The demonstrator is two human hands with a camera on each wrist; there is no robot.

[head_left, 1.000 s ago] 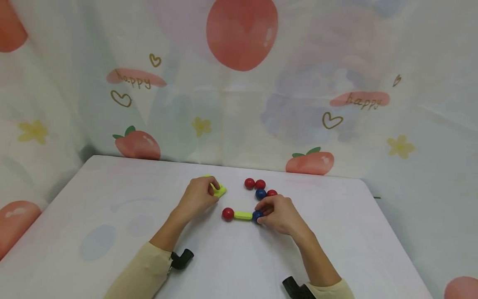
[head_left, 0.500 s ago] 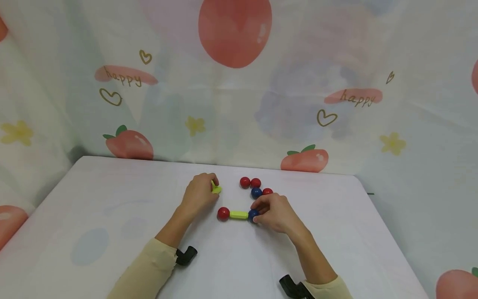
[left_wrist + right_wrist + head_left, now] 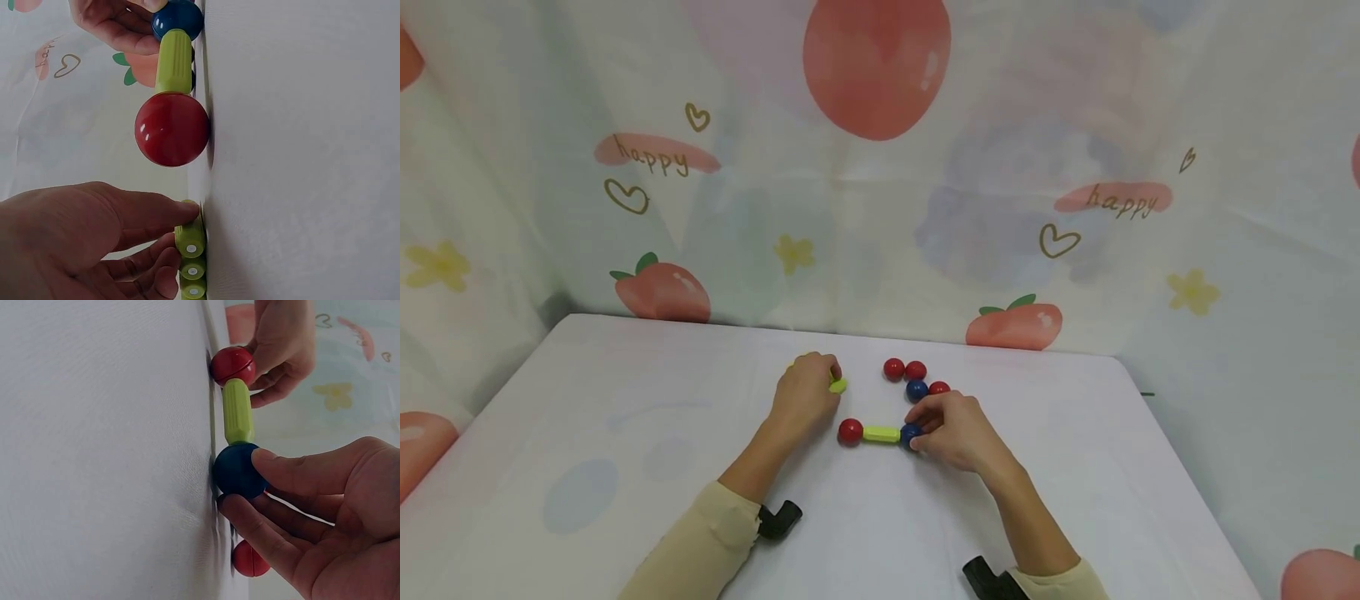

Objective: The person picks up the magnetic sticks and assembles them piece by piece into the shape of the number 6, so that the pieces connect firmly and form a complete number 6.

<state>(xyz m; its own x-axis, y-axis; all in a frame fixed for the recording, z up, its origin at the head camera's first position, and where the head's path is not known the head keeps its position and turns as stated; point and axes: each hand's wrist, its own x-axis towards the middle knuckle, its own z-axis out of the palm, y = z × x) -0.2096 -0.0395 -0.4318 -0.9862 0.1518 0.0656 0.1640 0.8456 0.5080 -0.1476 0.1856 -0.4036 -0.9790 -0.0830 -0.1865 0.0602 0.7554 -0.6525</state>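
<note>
While right hand (image 3: 955, 429) pinches blue ball (image 3: 911, 434), left hand (image 3: 805, 393) grips green sticks (image 3: 190, 242).

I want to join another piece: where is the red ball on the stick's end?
In the head view, the red ball lies mid-table at the green stick's left end, just below the left hand.

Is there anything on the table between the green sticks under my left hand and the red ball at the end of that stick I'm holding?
Nothing visible. The left hand rests on the green sticks, and only bare table separates them from the red ball.
</note>
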